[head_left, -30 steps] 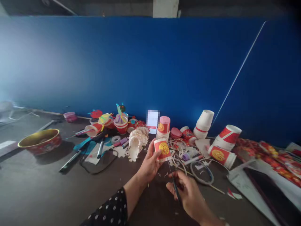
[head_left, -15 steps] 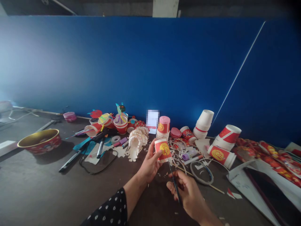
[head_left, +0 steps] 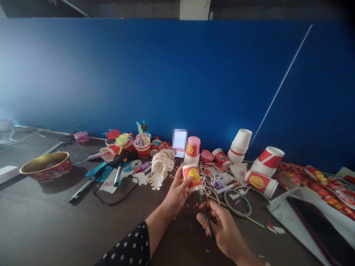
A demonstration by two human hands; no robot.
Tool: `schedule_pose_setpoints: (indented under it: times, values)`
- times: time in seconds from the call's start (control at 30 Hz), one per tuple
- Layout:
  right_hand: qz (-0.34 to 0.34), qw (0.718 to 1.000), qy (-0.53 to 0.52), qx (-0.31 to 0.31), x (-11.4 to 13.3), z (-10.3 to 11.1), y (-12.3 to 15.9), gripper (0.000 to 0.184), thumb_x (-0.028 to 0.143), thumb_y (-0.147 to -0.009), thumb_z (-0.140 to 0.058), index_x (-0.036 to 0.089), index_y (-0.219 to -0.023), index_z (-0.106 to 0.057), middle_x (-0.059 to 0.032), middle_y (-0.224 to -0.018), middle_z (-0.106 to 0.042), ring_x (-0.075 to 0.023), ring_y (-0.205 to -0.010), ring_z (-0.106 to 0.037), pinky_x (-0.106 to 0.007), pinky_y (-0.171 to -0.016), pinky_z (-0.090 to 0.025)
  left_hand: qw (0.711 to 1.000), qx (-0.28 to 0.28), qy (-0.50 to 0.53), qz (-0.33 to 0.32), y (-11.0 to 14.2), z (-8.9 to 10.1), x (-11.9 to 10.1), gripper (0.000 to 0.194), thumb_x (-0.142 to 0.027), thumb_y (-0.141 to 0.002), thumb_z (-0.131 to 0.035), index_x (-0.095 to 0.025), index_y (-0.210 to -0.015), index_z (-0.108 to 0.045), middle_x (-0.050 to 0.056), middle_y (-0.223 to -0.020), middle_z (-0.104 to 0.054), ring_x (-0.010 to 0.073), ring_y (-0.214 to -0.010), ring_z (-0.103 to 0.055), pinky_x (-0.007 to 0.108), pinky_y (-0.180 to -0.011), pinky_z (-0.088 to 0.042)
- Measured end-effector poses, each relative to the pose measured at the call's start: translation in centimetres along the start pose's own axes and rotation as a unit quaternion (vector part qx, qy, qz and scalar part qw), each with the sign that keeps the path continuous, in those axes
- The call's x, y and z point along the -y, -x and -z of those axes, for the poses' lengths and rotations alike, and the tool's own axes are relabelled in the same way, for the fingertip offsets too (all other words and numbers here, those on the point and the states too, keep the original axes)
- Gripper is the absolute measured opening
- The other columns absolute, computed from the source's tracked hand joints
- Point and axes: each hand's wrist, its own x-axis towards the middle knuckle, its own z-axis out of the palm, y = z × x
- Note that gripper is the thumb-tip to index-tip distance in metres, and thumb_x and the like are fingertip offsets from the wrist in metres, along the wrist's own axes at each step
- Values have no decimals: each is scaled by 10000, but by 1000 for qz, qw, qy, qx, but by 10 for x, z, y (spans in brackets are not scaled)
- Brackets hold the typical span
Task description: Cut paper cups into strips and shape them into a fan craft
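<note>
holding a tapered red-and-white paper cup (head_left: 194, 176) above the dark tabletop (head_left: 91, 229) in a snugly closed left hand (head_left: 178, 194), probably to steady its edge for a slim black-handled tool (head_left: 207, 218) gripped in a loosely curled right hand (head_left: 222, 226).

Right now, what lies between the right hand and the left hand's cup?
A thin dark tool, held in the right hand, its tip at the lower edge of the red cup; the head view shows it.
</note>
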Motion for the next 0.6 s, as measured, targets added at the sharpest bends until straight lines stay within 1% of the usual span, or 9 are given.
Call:
schedule_pose_setpoints:
  times: [0.27,0.4,0.6]
  values:
    - [1,1000,5,3,4,0,0,306,434,-779,-586,158,-901,-532,44,-589,-488,-85,-478,-430,-195,-459,-347,1000,8,-16,-9,0,2,1,714,-223,-741,-654,-296,-1340,-273,49,-1073,-608,157,-876,-615,291,-787,-491]
    - [3,1000,1,8,4,1,0,302,430,-782,-584,158,-904,-530,43,-589,-492,-88,-486,-440,-194,-460,-350,1000,6,-23,-9,0,2,1,741,-230,-732,-666,-290,-1349,-260,42,-1003,-628,155,-851,-618,283,-777,-487]
    - [-8,999,-35,6,0,0,1,299,425,-763,-615,169,-884,-520,41,-600,-490,-88,-501,-421,-192,-462,-357,1000,8,-27,-12,0,2,2,770,-244,-731,-668,-288,-1363,-231,54,-983,-634,180,-854,-623,317,-767,-497]
